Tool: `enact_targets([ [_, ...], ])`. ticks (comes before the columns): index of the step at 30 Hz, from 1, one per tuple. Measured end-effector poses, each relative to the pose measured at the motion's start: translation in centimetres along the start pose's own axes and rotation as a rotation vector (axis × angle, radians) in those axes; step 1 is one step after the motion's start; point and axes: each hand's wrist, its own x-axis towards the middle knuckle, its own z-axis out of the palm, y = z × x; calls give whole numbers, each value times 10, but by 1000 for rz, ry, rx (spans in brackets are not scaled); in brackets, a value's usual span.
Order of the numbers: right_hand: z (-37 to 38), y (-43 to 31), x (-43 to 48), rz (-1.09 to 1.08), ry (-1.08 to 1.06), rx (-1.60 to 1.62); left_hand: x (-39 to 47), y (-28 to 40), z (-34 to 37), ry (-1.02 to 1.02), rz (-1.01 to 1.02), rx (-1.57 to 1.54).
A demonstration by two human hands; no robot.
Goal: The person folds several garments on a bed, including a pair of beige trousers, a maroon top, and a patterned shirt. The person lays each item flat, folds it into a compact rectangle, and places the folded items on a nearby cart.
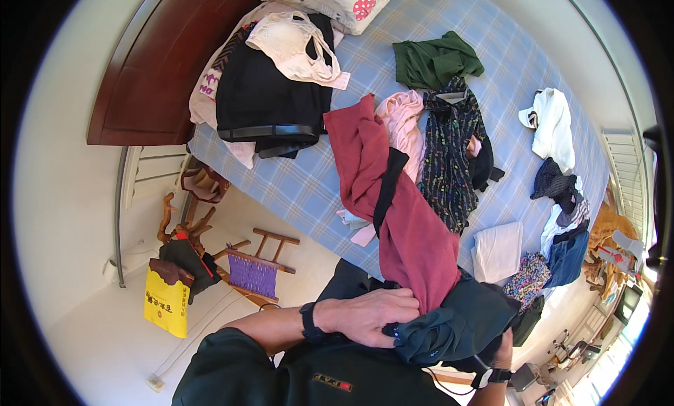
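My left hand (371, 315) grips the edge of a dark teal garment (458, 321), bunched close to my body at the bed's near edge. My right hand (504, 349) is at the garment's far right side, its fingers mostly hidden behind the cloth; it appears to hold it. A long dusty-red garment (416, 237) with a black band (389, 187) across it runs from mid-bed to beside my left hand. Beyond it lie a pink garment (403, 121), a dark patterned garment (450, 158) and a dark green one (439, 61).
The bed (295, 179) has a blue plaid sheet. Black trousers (274, 103) and a cream bra (295, 45) form a pile at left. A folded white cloth (497, 250) and jeans (567, 256) lie at right. A wooden chair (253, 274) and yellow bag (167, 298) stand on the floor.
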Motion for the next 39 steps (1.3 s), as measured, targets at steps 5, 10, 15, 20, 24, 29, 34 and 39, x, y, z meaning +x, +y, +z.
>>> enact_targets([
  [5,28,-60,8,-349,90,-124,-19,48,-42,-7,-32,-175],
  [10,90,-119,9,-680,156,-408,-32,70,-49,1,-29,-166],
  [15,184,-180,41,-1063,232,-849,-26,60,-32,24,-29,-139],
  [20,251,-187,111,-1118,172,-1334,-16,55,-23,30,-13,-77],
  [24,270,-63,121,-43,-446,-1147,-7,58,-22,5,39,-19],
  [29,293,-29,72,-21,-622,-550,2,87,-55,-50,49,42],
  [34,300,-150,18,-650,-679,-99,-16,135,-142,318,-8,526],
  [39,309,-246,-57,-1133,-221,282,-15,115,-235,790,-33,620],
])
